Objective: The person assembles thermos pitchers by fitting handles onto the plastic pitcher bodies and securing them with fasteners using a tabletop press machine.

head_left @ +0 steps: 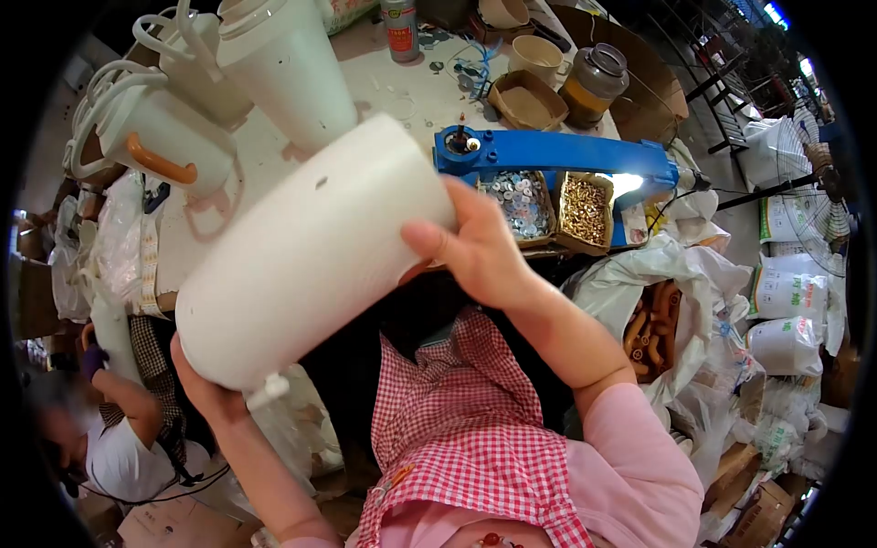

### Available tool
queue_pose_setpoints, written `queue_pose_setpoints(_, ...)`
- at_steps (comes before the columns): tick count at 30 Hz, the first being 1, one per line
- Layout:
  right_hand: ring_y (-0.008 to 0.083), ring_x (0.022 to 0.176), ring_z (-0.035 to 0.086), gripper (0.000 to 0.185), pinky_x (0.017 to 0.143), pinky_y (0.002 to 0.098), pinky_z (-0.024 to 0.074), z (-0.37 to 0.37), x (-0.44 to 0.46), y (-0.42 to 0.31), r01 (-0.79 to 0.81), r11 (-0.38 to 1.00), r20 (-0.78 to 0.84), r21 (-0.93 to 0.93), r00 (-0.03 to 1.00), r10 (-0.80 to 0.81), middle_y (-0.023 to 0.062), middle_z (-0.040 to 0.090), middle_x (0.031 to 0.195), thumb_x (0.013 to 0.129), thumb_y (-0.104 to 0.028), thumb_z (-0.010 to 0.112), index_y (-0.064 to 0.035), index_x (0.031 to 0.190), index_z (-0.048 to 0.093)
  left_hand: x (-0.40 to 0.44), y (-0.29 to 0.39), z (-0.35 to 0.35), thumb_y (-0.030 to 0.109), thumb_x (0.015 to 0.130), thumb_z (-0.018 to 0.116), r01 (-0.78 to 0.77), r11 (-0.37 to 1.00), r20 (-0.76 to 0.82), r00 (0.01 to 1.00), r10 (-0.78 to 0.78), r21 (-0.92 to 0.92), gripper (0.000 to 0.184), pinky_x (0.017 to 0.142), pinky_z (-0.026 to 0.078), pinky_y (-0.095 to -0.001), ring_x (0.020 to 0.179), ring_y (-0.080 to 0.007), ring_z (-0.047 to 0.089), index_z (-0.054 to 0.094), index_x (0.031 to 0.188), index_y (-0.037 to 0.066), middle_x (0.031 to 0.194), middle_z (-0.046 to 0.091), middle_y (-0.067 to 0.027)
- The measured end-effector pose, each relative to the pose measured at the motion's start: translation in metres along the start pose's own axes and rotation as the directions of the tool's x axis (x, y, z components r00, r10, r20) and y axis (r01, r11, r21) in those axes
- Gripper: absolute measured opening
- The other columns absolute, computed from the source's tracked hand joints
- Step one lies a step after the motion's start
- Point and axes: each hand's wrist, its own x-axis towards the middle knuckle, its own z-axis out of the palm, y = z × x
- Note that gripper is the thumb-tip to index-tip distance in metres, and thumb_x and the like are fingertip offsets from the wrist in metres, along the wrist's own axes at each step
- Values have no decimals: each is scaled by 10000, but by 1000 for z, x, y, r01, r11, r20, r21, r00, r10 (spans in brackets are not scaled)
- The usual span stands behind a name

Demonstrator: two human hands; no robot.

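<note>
A large white plastic cylinder [301,247], like a jug body, is held tilted before me in both hands. It has a small dark hole in its side and a short white stub near its lower end. My left hand [208,388] supports the lower left end, its fingers partly hidden behind. At the upper right end my right hand [480,245] grips the rim, thumb on the outer wall. Just beyond this hand is a blue machine arm [566,151], above a box of silvery discs [521,205] and a box of brass-coloured small parts [585,210].
White jugs [288,73] stand on the worktable [393,91], one with an orange handle [160,160]. A spray can [400,32] and a jar [594,87] are at the back. Orange handles [653,329] fill a bag at right. Another person [128,438] works at left.
</note>
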Motion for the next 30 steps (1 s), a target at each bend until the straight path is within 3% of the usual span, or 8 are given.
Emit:
queue_pose_setpoints(1,141,884,677,414,625,292,618,-4,8,2,123,992,-42,28,992,-122,98,688,1053,972,-204,657,42,1284,540,10,6,14,320,1035,454,-36,999,33,999,36,10,402,924,540,-386,1128,-228,624,536,1320,47,1242,631,-90)
queue_pose_setpoints(4,131,883,662,393,770,283,572,-35,16,-4,254,961,-163,-106,949,-269,72,691,1061,957,-181,674,41,1263,570,39,12,64,285,1022,506,-56,998,102,993,56,6,365,941,521,-375,1111,-204,619,547,1285,35,1205,634,-88)
queue_pose_setpoints(8,129,919,657,417,827,279,533,-102,2,-11,229,953,-341,-200,895,-287,68,696,1065,934,-222,697,33,1248,595,48,-6,158,313,1022,497,-126,987,211,972,103,103,346,939,480,-330,1039,-149,603,595,1195,30,1126,629,-47)
queue_pose_setpoints(9,136,930,657,422,839,284,527,-116,-5,-17,192,965,-392,-176,886,-248,72,696,1069,918,-216,716,34,1238,602,59,-23,167,330,1030,482,-159,983,316,941,122,95,357,928,479,-327,1003,-139,594,593,1180,25,1089,620,-41)
queue_pose_setpoints(10,143,941,657,427,851,289,521,-130,-13,-22,156,976,-441,-151,873,-208,76,697,1073,901,-210,736,35,1227,608,49,-30,193,303,1035,476,-236,961,283,940,188,145,328,920,480,-321,990,-137,585,590,1168,25,1058,612,-42)
queue_pose_setpoints(12,159,964,658,450,884,306,514,-164,-24,-16,232,931,-509,-281,787,-349,88,694,1089,864,-203,778,46,1201,612,35,-48,223,259,1037,469,-319,939,357,898,257,126,287,904,481,-318,992,-146,583,595,1154,29,1067,610,-57)
queue_pose_setpoints(21,158,1012,652,552,929,309,501,-220,-66,-12,240,922,-546,-303,749,-374,68,688,1117,810,-300,852,23,1190,614,17,-94,260,246,1041,481,-257,966,408,886,220,38,278,859,468,-282,954,-126,568,602,1153,22,1047,627,-61)
queue_pose_setpoints(30,159,1036,646,522,938,305,501,-222,-63,-8,281,924,-548,-260,745,-381,72,678,1145,830,-262,837,23,1199,602,15,-84,267,249,1044,480,-209,977,410,895,175,39,284,836,486,-283,939,-120,586,599,1165,21,1037,638,-64)
